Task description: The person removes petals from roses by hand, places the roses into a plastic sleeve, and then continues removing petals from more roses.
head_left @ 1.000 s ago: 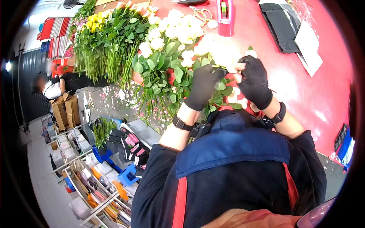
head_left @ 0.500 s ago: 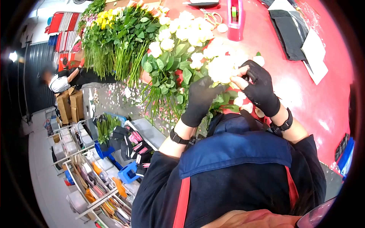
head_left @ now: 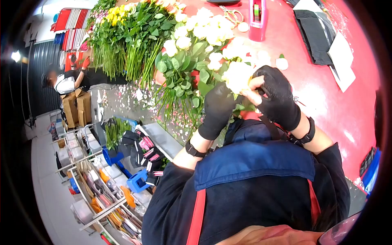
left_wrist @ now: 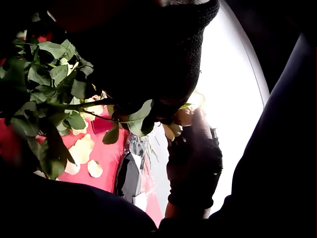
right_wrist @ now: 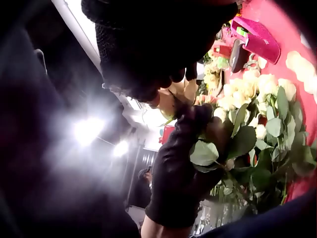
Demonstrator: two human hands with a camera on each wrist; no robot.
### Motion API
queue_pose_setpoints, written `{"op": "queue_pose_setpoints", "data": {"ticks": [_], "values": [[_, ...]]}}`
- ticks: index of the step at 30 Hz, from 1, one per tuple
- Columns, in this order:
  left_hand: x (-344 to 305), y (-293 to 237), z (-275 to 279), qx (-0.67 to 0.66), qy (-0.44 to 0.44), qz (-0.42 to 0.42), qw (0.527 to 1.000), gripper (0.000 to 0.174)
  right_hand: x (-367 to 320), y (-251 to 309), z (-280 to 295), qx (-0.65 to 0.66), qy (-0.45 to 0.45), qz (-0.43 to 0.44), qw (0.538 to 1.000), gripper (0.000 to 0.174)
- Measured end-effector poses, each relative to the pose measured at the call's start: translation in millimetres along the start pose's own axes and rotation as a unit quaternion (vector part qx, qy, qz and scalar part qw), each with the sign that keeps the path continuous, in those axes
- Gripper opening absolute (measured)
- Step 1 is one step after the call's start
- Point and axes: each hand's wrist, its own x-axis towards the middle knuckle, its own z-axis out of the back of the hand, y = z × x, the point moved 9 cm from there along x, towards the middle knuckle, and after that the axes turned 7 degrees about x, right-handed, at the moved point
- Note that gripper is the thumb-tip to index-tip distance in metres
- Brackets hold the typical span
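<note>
Between the two hands a cream-white rose (head_left: 237,76) stands out in front of the person's chest. The black-gloved left hand (head_left: 219,107) grips its stem just below the bloom; in the left wrist view the leafy stem (left_wrist: 74,105) runs out from that hand. At the bloom's right side, the thumb and fingertips of the right hand (head_left: 277,98), in a black glove with bare fingertips, pinch its outer petals. In the right wrist view both hands meet at the rose head (right_wrist: 179,96). Loose pale petals (left_wrist: 81,151) lie on the red tabletop in the left wrist view.
More white roses (head_left: 204,30) lie on the red table (head_left: 314,102), beside yellow roses (head_left: 117,15) with long stems. Scissors (head_left: 233,16), a pink tape dispenser (head_left: 257,24) and a black folded sheet (head_left: 312,36) lie farther back. Another person (head_left: 67,81) is at left.
The rose bloom has come into fuller view between the hands. Both hands have shifted slightly, the right fingertips now at the bloom's side. The camera has turned a little; the far person's arms moved.
</note>
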Motion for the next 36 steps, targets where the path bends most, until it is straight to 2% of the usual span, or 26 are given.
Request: {"op": "queue_pose_setpoints", "data": {"ticks": [2,3,4,5,7,8,10,11,13,15,16,19,21,23,25,27,29,31,34,36], "values": [[0,-4,6,0.032,-0.020,-0.015,0.999,0.024,-6,-1,1,-0.020,-0.022,0.016,0.999,0.022],[0,-2,7,-0.020,-0.020,0.012,1.000,0.022,-10,-2,2,-0.030,-0.033,0.024,0.999,0.022],[-2,0,7,-0.071,-0.019,0.038,0.997,0.021,-12,-7,5,0.017,-0.044,0.001,0.999,0.019],[-4,3,6,-0.123,-0.019,0.065,0.990,0.019,-18,-13,6,0.047,-0.020,-0.018,0.999,0.019],[-10,5,11,-0.022,-0.022,-0.002,0.999,0.013,-22,-23,17,0.085,-0.034,-0.095,0.991,0.014],[-12,11,11,-0.014,-0.024,0.003,1.000,0.012,-24,-27,22,0.067,-0.017,-0.070,0.995,0.017],[-16,11,13,0.039,-0.022,-0.026,0.999,0.012,-10,-8,34,-0.008,-0.042,-0.049,0.998,0.026],[-18,7,14,0.085,-0.020,-0.062,0.994,0.013,-5,1,38,-0.025,-0.054,-0.022,0.998,0.029],[-16,-1,14,0.110,-0.015,-0.062,0.992,0.017,2,12,33,-0.004,-0.013,0.032,0.999,0.026],[-17,-4,14,0.071,-0.014,0.008,0.997,0.022,4,13,16,0.003,0.019,0.020,1.000,0.020],[-18,-7,13,0.071,-0.014,0.002,0.997,0.023,5,18,11,-0.039,-0.003,0.049,0.998,0.021],[-21,-7,14,0.057,-0.029,0.000,0.998,0.026,6,11,-2,-0.031,0.042,0.018,0.998,0.021],[-24,0,19,0.024,-0.048,0.016,0.998,0.024,2,8,-5,-0.044,0.040,0.026,0.998,0.021],[-28,9,18,0.040,-0.026,0.057,0.997,0.028,-2,3,-7,-0.040,0.041,0.029,0.998,0.021],[-31,17,16,-0.002,-0.017,0.079,0.997,0.031,-4,-2,-7,-0.019,0.045,0.027,0.998,0.021],[-31,25,12,-0.104,-0.021,0.084,0.991,0.030,1,15,-11,-0.035,0.041,0.091,0.994,0.018],[-32,25,9,-0.100,-0.024,0.079,0.992,0.032,2,17,-11,-0.033,0.031,0.090,0.995,0.017],[-32,27,9,-0.096,-0.026,0.078,0.992,0.033,-1,5,-10,-0.011,0.015,0.023,1.000,0.016],[-27,19,14,-0.050,-0.021,0.064,0.996,0.034,-3,3,-9,-0.018,0.020,0.029,0.999,0.013],[-23,0,17,0.031,-0.005,0.026,0.999,0.034,-8,-13,-7,0.071,0.005,-0.071,0.995,0.012]]}}
